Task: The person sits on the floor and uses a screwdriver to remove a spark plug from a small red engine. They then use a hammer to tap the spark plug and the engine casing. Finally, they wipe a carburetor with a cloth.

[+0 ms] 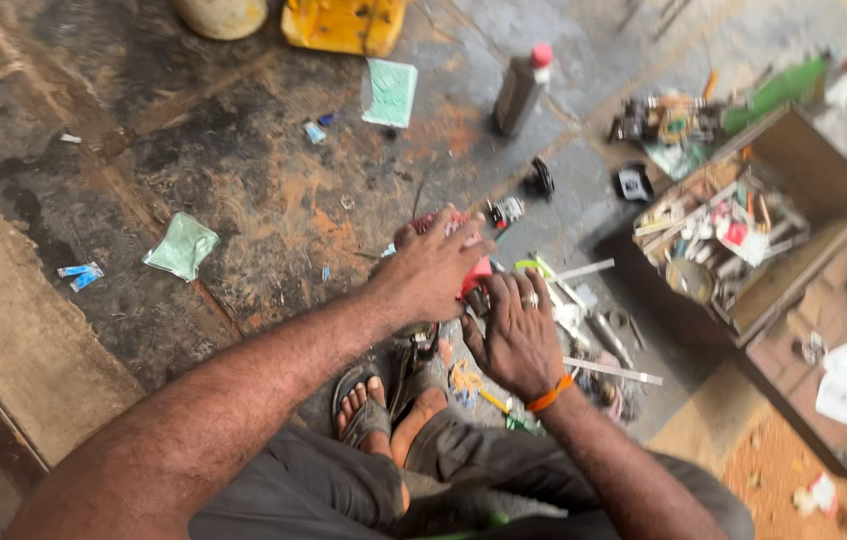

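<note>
My left hand (431, 268) is closed over a red object (478, 272) on the stained concrete floor, and most of that object is hidden under my fingers. My right hand (518, 330) lies just to its right, palm down with fingers spread, over a scatter of metal tools (583, 320) on the floor. It holds nothing I can see. There is a ring on one finger and an orange band at the wrist. My sandalled feet (383, 405) rest right below the hands.
An open wooden toolbox (813, 175) full of tools stands at the right. A grey bottle with a red cap (521, 88) stands behind. A yellow container (343, 24), two green packets (388, 92) and small parts lie on the floor. A raised ledge (13, 330) runs along the left.
</note>
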